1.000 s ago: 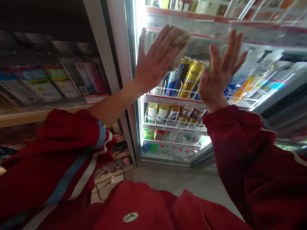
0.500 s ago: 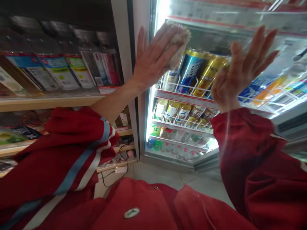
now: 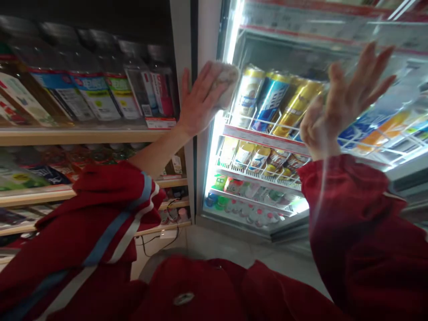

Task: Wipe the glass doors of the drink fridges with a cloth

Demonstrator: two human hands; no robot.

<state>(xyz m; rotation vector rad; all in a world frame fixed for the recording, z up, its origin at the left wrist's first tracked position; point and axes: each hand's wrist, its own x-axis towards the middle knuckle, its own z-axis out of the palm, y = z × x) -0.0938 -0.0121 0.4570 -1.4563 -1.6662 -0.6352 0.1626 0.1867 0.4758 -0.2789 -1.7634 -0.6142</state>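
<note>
My left hand [image 3: 197, 109] lies with its fingers stretched over a pale, fluffy cloth [image 3: 230, 82], held at the left edge of a lit drinks fridge. The thumb is apart from the other fingers. Beside the cloth, behind what looks like a glass door [image 3: 284, 51], stand a white-and-gold can [image 3: 248, 93], a blue can [image 3: 272, 100] and gold cans [image 3: 297, 104]. Farther right, my right hand [image 3: 337, 107] is raised before the fridge with fingers spread and nothing in it. Whether it touches the glass I cannot tell.
On the left, wooden shelves [image 3: 100, 136] carry several bottles [image 3: 92, 96]. A grey upright frame [image 3: 200, 178] divides them from the fridge. Lower fridge racks hold more bottles [image 3: 244, 154]. A power strip [image 3: 168, 234] with dark cables lies by the floor [image 3: 227, 243].
My left hand has moved left and slightly down with the cloth, from over the cans to the fridge's edge. The right hand stays spread, slightly farther right in view.
</note>
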